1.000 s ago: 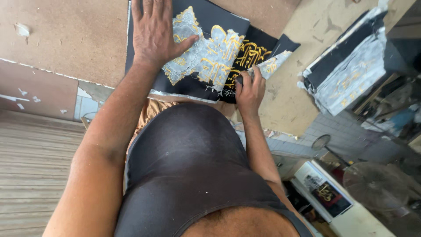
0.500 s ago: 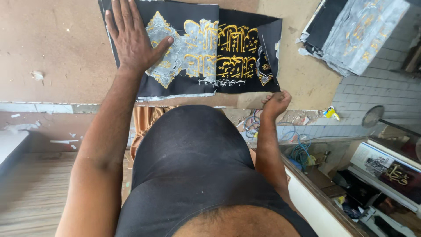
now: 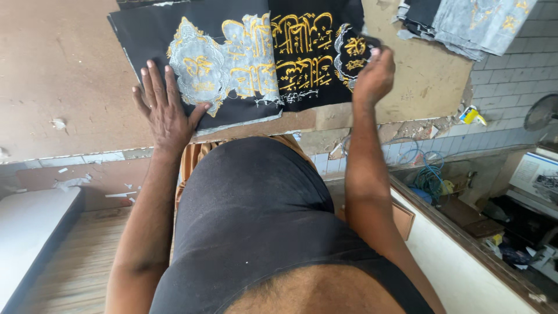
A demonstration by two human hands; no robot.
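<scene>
Here, from my remote seat, I watch the left hand [image 3: 168, 110] lie flat, fingers spread, pressed on the near left corner of the black cloth [image 3: 145, 35], its thumb reaching onto the pale backing [image 3: 209, 64] around the gold embroidery [image 3: 296, 58]. I judge that the open palm is there to pin the cloth so it does not slide on the table [image 3: 64, 75]. The right hand [image 3: 373, 78] is curled closed at the cloth's right edge, fingertips tucked against the fabric beside a small round gold motif [image 3: 353, 49]; I read it as pinching that edge, though I cannot tell how much cloth lies between the fingers. With one hand holding down and the other gripping the far side, the cloth lies stretched between them, flat and face up, its near edge close to the table's edge just ahead of the person's body. Beyond the right hand, well apart from it, a stack [image 3: 465, 23] of similar pieces with grey backing uppermost rests at the table's far corner. A small fan [image 3: 540, 113] stands off to the right, below table level.
</scene>
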